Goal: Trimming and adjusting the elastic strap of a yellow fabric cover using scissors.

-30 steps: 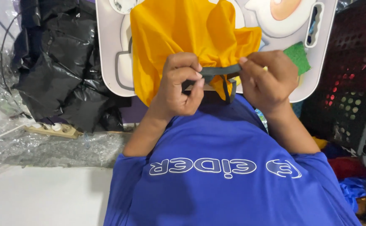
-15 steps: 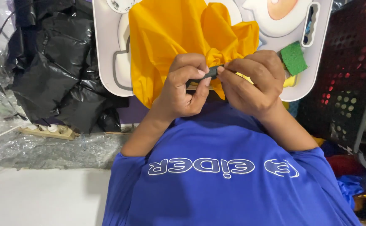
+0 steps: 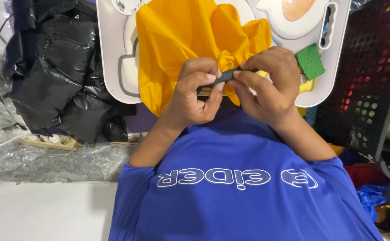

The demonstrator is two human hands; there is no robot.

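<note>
Head view: both hands pinching a dark strap against gathered yellow fabric.

Left hand [image 3: 195, 91] and right hand [image 3: 268, 85] closed on the short dark strap [image 3: 225, 76] between them, fingertips touching; yellow fabric [image 3: 181, 40] bunched just behind, over a white board [image 3: 110, 58]; green sponge [image 3: 311, 60] just beside the right hand.

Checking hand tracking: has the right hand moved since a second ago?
Yes. The right hand has moved left, away from the green sponge on the white board, closing up to the left hand over the dark strap.
</note>
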